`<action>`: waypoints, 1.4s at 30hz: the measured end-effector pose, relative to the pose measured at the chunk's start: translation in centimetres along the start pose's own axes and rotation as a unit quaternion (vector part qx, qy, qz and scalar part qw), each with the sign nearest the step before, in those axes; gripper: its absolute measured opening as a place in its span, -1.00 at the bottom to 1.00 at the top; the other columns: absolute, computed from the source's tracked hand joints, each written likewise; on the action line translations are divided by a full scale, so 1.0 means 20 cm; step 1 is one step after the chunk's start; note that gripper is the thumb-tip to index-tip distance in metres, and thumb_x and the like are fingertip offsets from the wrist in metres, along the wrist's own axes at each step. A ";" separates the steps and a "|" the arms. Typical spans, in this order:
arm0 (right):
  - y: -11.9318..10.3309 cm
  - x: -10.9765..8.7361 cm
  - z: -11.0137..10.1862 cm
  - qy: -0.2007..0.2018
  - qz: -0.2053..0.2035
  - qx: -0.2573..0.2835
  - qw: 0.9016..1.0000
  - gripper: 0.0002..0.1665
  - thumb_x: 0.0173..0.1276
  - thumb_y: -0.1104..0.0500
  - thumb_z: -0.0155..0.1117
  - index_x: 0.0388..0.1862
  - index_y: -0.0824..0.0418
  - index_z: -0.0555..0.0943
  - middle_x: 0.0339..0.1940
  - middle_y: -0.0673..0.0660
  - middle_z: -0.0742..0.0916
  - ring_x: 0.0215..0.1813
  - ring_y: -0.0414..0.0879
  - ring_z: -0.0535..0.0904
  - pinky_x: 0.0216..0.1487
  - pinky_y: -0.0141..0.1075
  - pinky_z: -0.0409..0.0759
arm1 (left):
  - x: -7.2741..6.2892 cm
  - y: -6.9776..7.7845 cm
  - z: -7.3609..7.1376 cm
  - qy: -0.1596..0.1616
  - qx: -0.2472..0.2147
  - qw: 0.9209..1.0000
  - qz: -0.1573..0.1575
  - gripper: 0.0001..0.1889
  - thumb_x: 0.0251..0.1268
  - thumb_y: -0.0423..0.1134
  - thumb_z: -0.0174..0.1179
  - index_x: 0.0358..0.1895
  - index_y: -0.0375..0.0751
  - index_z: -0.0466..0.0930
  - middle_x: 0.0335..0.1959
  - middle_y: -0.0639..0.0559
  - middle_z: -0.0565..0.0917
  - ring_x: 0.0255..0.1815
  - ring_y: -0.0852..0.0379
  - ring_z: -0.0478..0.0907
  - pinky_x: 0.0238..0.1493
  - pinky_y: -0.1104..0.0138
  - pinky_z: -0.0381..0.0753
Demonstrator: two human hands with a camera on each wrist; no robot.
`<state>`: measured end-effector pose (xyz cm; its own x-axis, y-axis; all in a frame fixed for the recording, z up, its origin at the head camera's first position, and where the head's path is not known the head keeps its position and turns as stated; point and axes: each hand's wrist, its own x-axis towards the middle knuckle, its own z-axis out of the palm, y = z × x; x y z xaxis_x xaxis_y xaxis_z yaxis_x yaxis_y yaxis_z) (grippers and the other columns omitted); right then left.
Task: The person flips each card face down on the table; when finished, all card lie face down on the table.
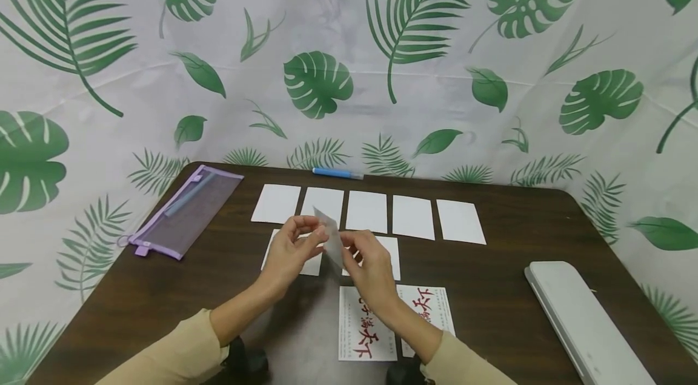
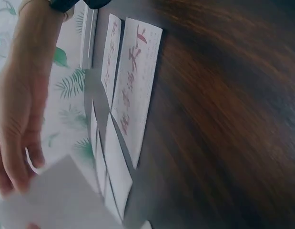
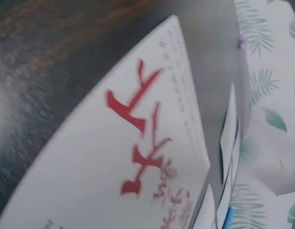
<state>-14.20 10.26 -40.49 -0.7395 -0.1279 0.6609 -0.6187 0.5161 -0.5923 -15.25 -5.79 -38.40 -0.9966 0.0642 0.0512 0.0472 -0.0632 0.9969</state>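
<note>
A thin white card (image 1: 334, 242) is held up on edge above the table, turned nearly side-on in the head view. My left hand (image 1: 291, 251) pinches its left side between thumb and fingers. On its other side my right hand (image 1: 375, 267) pinches it too. The card's plain face (image 2: 56, 198) fills the lower corner of the left wrist view. Beneath my hands lie two more blank cards, partly covered. Below my right hand are two printed cards with large red characters, the left one (image 1: 366, 336) and the right one (image 1: 436, 306), both partly hidden by the hand and forearm.
Five blank white cards (image 1: 368, 213) form a row at the back. Behind them rests a blue marker (image 1: 338, 173). A purple mesh zip pouch (image 1: 204, 221) with a pen inside lies at left, and a long white case (image 1: 589, 324) at right. A leaf-print curtain (image 1: 425, 88) hangs behind.
</note>
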 end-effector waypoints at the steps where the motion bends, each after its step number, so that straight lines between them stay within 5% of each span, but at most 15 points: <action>1: 0.00 0.00 -0.01 0.006 0.013 0.008 1.000 -0.72 0.09 0.49 0.33 -0.20 0.30 0.62 -0.39 0.08 0.63 -0.38 -0.16 0.56 -0.45 -0.45 0.56 | 0.01 -0.01 -0.01 0.010 0.015 1.000 0.005 -0.64 0.27 -0.35 0.17 0.09 -0.37 0.37 0.01 -0.26 0.53 -0.12 0.10 0.60 -0.11 0.39 0.62; 7: 0.02 0.01 -0.03 -0.007 0.147 0.077 0.986 -0.75 0.13 0.47 0.28 -0.17 0.33 0.60 -0.41 0.14 0.64 -0.37 -0.16 0.57 -0.40 -0.47 0.58 | 0.03 -0.07 -0.10 0.066 0.109 0.992 -0.011 -0.54 0.11 -0.42 0.29 0.13 -0.25 0.45 0.00 -0.20 0.57 -0.11 0.03 0.58 -0.25 0.53 0.54; 12: 0.04 -0.03 -0.02 -0.047 0.242 0.138 0.959 -0.69 0.16 0.46 0.26 -0.09 0.35 0.55 -0.39 0.18 0.63 -0.41 -0.22 0.54 -0.40 -0.46 0.61 | 0.02 -0.10 -0.14 0.049 0.132 0.990 -0.031 -0.56 0.07 -0.44 0.32 0.08 -0.26 0.51 -0.15 -0.22 0.62 -0.28 0.11 0.62 -0.37 0.41 0.63; 18: 0.05 -0.08 -0.01 -0.114 0.292 0.154 0.937 -0.64 0.17 0.42 0.28 -0.03 0.36 0.48 -0.42 0.16 0.63 -0.51 -0.20 0.60 -0.47 -0.40 0.63 | -0.04 -0.10 -0.22 0.006 0.216 0.976 -0.018 -0.47 0.00 -0.43 0.37 0.13 -0.19 0.50 -0.35 -0.11 0.62 -0.42 0.14 0.65 -0.45 0.37 0.65; 26: 0.04 -0.14 0.02 -0.205 0.287 0.147 0.924 -0.76 0.13 0.43 0.31 -0.24 0.39 0.48 -0.56 0.11 0.66 -0.63 -0.20 0.59 -0.59 -0.40 0.60 | -0.11 -0.11 -0.32 -0.074 0.333 0.940 0.028 -0.63 0.01 -0.38 0.37 -0.06 -0.27 0.55 -0.59 0.08 0.66 -0.64 0.28 0.55 -0.61 0.44 0.51; 31: 0.04 -0.17 0.05 -0.239 0.234 0.061 0.941 -0.79 0.08 0.34 0.38 -0.38 0.24 0.51 -0.59 -0.01 0.66 -0.62 -0.32 0.51 -0.58 -0.48 0.49 | -0.13 -0.11 -0.36 -0.112 0.371 0.922 0.027 -0.68 -0.01 -0.35 0.38 -0.15 -0.31 0.55 -0.66 0.14 0.60 -0.68 0.29 0.51 -0.66 0.43 0.46; 34: 0.03 -0.18 0.06 -0.248 0.202 -0.004 0.947 -0.76 0.03 0.26 0.44 -0.42 0.15 0.51 -0.61 -0.10 0.61 -0.59 -0.36 0.41 -0.57 -0.48 0.37 | -0.14 -0.12 -0.38 -0.130 0.379 0.916 0.018 -0.69 -0.02 -0.35 0.40 -0.19 -0.32 0.54 -0.68 0.13 0.57 -0.69 0.27 0.51 -0.67 0.43 0.46; 42: 0.02 -0.19 0.07 -0.268 0.167 -0.082 0.945 -0.70 -0.02 0.13 0.50 -0.48 0.08 0.50 -0.66 -0.16 0.47 -0.61 -0.36 0.29 -0.59 -0.48 0.25 | -0.14 -0.13 -0.39 -0.158 0.379 0.912 -0.001 -0.70 -0.03 -0.38 0.39 -0.21 -0.32 0.52 -0.66 0.13 0.57 -0.69 0.25 0.52 -0.66 0.45 0.50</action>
<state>-12.11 9.74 -43.91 -0.9421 -0.3217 0.0951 -0.3092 0.7228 -0.6180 -13.02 -13.64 -41.71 -0.9333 0.3549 -0.0553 0.1975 0.6356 0.7463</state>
